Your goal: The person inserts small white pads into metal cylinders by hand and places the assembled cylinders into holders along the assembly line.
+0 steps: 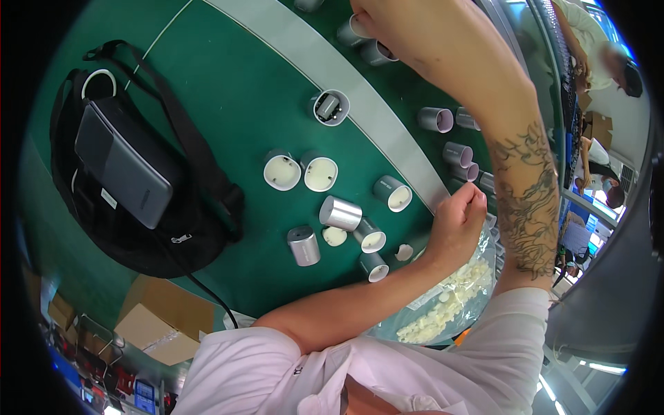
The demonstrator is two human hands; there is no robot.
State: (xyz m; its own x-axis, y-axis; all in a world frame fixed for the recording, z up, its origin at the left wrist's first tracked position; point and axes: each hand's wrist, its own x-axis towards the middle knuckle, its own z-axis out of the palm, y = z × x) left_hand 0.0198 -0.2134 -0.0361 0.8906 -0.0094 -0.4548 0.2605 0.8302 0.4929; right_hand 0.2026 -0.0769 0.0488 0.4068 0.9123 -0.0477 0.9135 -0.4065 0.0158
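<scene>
My left hand (456,227) is closed beside the grey rail, above a clear plastic bag (443,311) of small cream-coloured pieces. Whatever its curled fingers hold, if anything, is hidden. My right hand (377,22) reaches over the rail at the top edge, next to a grey cylinder (351,32); its fingers are mostly out of sight. On the green table, two open grey cups (282,171) show cream inserts, and another cup (330,108) has a dark part inside. Several more grey cylinders (303,246) stand or lie nearby, with a loose cream piece (335,236) among them.
A curved grey rail (387,135) divides the green surface. Beyond it lie several grey cylinders (436,120). A black bag (131,228) with a dark power bank (124,164) and cable lies at left. A cardboard box (162,325) stands below. Other people (598,62) are at far right.
</scene>
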